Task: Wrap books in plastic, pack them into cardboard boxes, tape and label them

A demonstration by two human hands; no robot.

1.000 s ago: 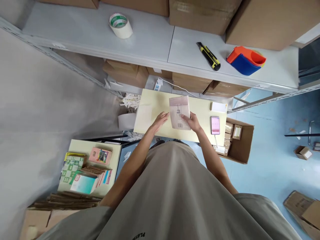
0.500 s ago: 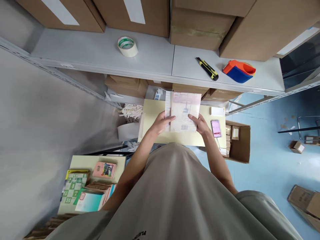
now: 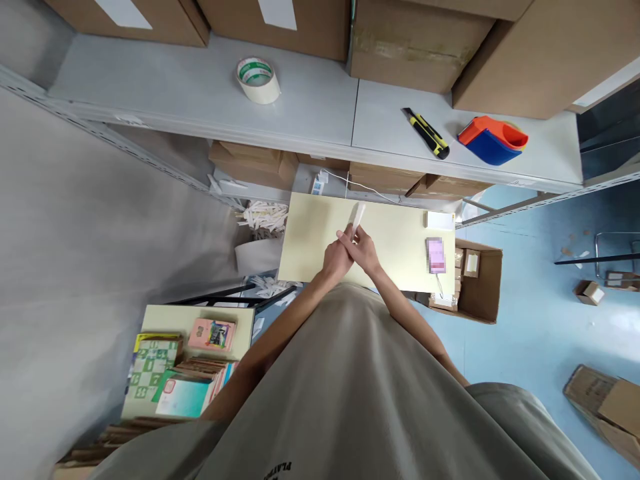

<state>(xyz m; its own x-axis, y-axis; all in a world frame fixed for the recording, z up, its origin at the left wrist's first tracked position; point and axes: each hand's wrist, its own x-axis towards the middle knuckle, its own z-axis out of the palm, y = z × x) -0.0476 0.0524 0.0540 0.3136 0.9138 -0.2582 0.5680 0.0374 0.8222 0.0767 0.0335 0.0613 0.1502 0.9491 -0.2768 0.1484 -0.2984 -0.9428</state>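
Note:
Both hands meet over the pale yellow table [image 3: 310, 233]. A white sheet of paper [image 3: 357, 215], seen as a narrow folded strip or edge-on, sticks up between them. My left hand [image 3: 337, 259] is closed around its lower end. Crossing over it, my right hand [image 3: 364, 252] is closed on the same paper, its thumb lying toward the left hand. The fingers hide the paper's lower part. To the right on the table lie a phone [image 3: 435, 255] with a pink screen and a small white box [image 3: 439, 221].
On the grey shelf [image 3: 310, 107] sit a tape roll [image 3: 258, 80], a yellow-black utility knife [image 3: 427, 133] and an orange-blue tape dispenser [image 3: 493, 141]. An open carton [image 3: 487, 283] stands right of the table; a bin [image 3: 259, 257] with paper scraps stands left. Books [image 3: 212, 335] lie lower left.
The sheet was spread flat between both hands; now it shows as a narrow strip. My hands have come together, the right moving left and the left moving slightly right. The view shifted slightly.

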